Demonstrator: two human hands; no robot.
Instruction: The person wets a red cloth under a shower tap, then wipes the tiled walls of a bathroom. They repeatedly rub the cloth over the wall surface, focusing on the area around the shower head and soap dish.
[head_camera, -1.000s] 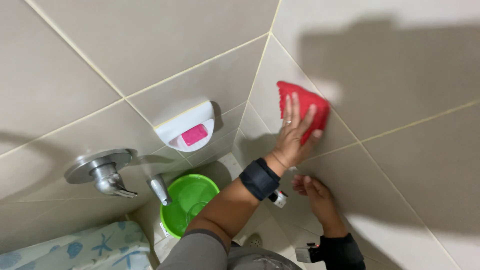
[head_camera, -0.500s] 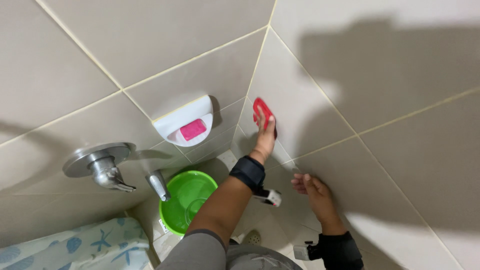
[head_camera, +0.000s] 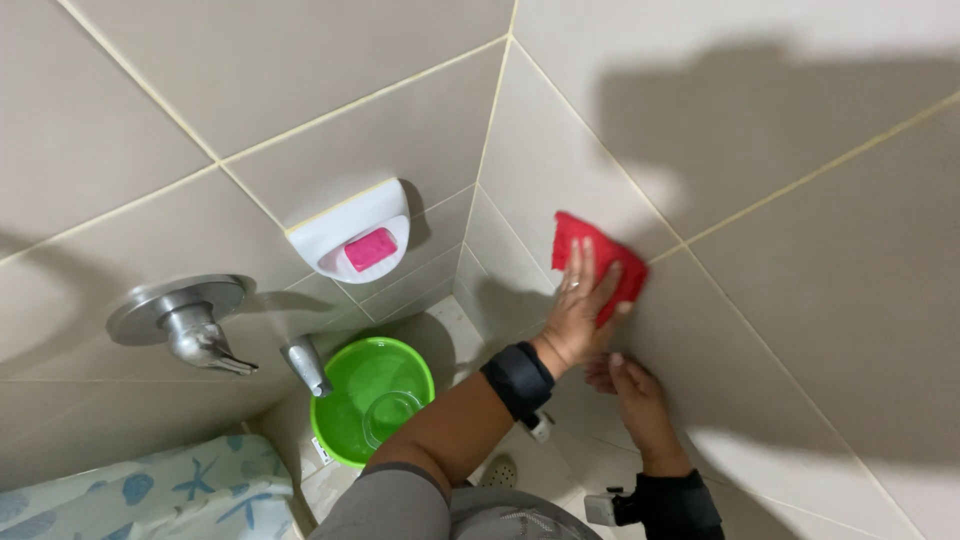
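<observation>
Left hand (head_camera: 578, 315), fingers spread flat, presses a soft red cloth (head_camera: 598, 262) on the glossy beige tile wall (head_camera: 800, 300), frame centre. Right hand (head_camera: 635, 395) just below, grip loosely apart, empty.

left hand (head_camera: 578, 312) slid right, red cloth (head_camera: 600, 262) flat on tile again

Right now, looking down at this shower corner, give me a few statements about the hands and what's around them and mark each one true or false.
1. The left hand presses a red cloth flat against the wall tile. True.
2. The right hand holds the green bucket. False: it rests on the wall below the cloth; the green bucket stands apart on the floor.
3. A pink soap bar sits in the white wall dish. True.
4. The bucket hangs from the metal spout. False: it stands under the spout.
5. A patterned curtain shows at lower left. True.
</observation>
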